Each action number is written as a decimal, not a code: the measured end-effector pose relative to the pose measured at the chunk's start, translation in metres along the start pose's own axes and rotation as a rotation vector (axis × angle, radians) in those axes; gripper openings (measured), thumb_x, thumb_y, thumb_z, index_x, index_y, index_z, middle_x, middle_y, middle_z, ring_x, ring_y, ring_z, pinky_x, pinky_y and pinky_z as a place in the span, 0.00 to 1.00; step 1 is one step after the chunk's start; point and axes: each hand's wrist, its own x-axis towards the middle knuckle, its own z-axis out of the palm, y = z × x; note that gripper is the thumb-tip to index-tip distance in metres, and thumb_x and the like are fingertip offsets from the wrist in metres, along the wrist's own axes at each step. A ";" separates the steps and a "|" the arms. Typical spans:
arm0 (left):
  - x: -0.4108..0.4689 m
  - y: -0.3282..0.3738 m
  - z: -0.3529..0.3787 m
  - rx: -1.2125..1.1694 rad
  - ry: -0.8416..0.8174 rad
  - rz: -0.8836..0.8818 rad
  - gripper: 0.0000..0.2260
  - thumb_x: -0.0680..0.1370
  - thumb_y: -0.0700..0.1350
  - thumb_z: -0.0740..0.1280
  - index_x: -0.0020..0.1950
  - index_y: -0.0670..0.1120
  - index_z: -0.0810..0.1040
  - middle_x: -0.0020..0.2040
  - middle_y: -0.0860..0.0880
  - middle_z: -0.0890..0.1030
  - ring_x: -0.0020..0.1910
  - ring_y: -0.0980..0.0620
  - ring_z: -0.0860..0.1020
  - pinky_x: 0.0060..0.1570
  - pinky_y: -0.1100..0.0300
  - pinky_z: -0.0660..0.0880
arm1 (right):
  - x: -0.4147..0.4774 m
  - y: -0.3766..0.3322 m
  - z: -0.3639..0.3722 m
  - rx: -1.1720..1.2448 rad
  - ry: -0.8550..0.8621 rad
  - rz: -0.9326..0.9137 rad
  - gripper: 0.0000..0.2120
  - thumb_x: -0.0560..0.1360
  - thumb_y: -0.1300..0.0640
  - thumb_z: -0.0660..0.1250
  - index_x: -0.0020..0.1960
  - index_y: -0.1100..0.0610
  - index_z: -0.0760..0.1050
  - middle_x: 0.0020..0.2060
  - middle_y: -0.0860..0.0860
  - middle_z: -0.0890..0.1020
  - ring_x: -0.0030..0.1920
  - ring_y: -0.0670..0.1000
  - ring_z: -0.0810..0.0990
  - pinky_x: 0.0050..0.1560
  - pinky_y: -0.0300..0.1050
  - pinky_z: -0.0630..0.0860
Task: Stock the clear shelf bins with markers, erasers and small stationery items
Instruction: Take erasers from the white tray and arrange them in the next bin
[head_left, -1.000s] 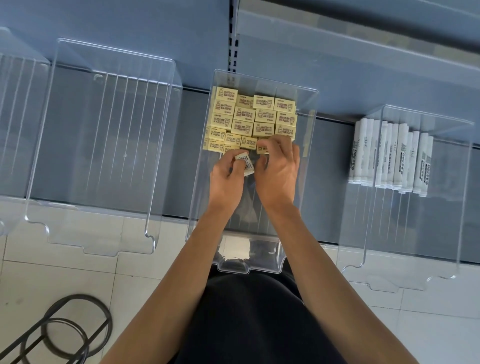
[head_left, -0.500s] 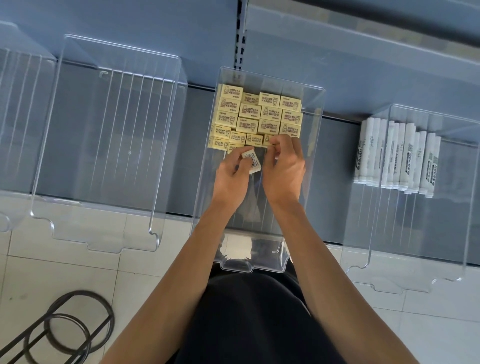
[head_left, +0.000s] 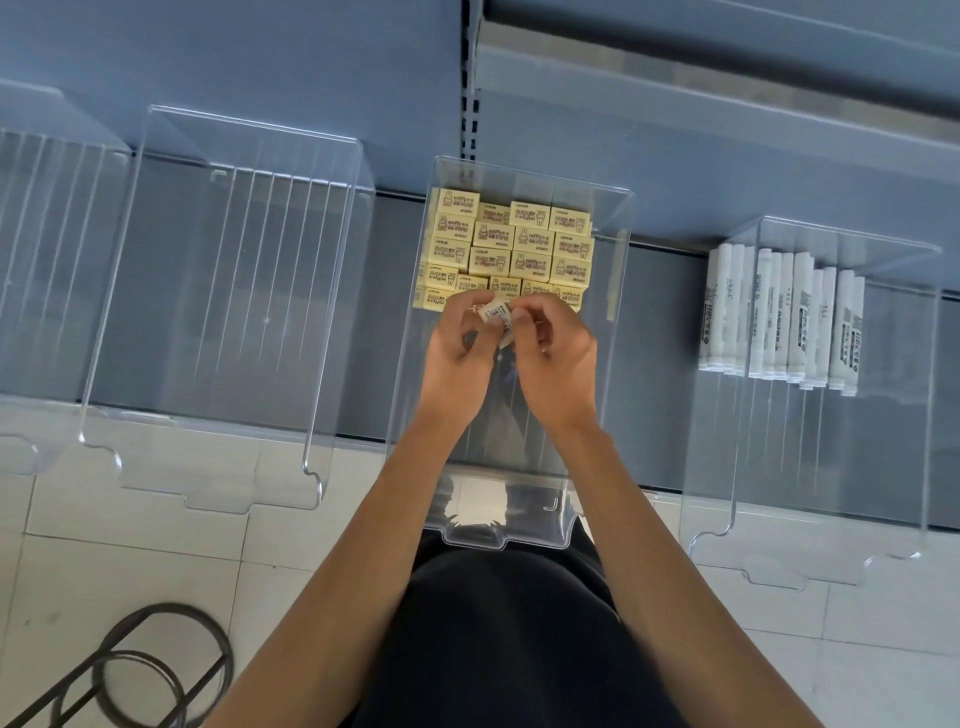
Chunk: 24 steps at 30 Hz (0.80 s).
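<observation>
Nearest the viewer, a tiled floor (head_left: 130, 561) carries a dark wire stand (head_left: 130, 670) at lower left, and both forearms reach forward over it. They enter the middle bin (head_left: 498, 535), a clear tray whose near lip overhangs the shelf (head_left: 374, 312) edge.

Inside that bin the left hand (head_left: 457, 353) and the right hand (head_left: 556, 358) meet. Their fingers are curled and together they pinch one small eraser (head_left: 496, 317), label side up, just in front of the packed eraser rows (head_left: 511, 244). These fill the far half of the bin, and the near half of its floor is bare. Whether either palm hides further pieces cannot be told.

To the left stands an empty bin (head_left: 223, 312), with part of another bin (head_left: 31, 260) beyond it. To the right, a marker bin (head_left: 831, 457) holds white markers (head_left: 779, 317) laid side by side at its far end.

Probable step: seating the eraser in the nearest row.

Hazards, as judged from here:
- A piece set down askew would break the grid, since the near row has no wall in front to square it.
- Fingertips working so close to the stack could nudge neighbours out of line.
- Downward pressure on the overhanging lip might rock the bin, letting the smooth-sided blocks slide nearward.
</observation>
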 end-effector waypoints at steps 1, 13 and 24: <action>-0.002 0.002 -0.001 -0.017 0.004 0.016 0.11 0.81 0.35 0.62 0.63 0.39 0.71 0.30 0.55 0.76 0.25 0.61 0.71 0.27 0.70 0.66 | -0.001 -0.004 -0.002 0.045 -0.002 0.046 0.05 0.79 0.63 0.63 0.48 0.58 0.78 0.41 0.48 0.82 0.39 0.48 0.82 0.40 0.43 0.81; -0.002 0.024 -0.008 -0.242 0.033 -0.216 0.10 0.82 0.54 0.64 0.50 0.48 0.76 0.45 0.46 0.83 0.25 0.55 0.64 0.25 0.64 0.64 | 0.002 -0.016 -0.014 0.064 -0.042 -0.030 0.11 0.77 0.64 0.68 0.59 0.58 0.78 0.51 0.51 0.80 0.43 0.43 0.81 0.42 0.30 0.77; 0.002 0.039 -0.006 -0.379 0.005 -0.142 0.06 0.80 0.37 0.66 0.51 0.48 0.77 0.39 0.52 0.82 0.27 0.53 0.61 0.25 0.63 0.61 | 0.018 -0.020 -0.019 0.186 -0.078 0.039 0.05 0.76 0.62 0.71 0.51 0.56 0.79 0.49 0.52 0.82 0.49 0.45 0.82 0.50 0.35 0.78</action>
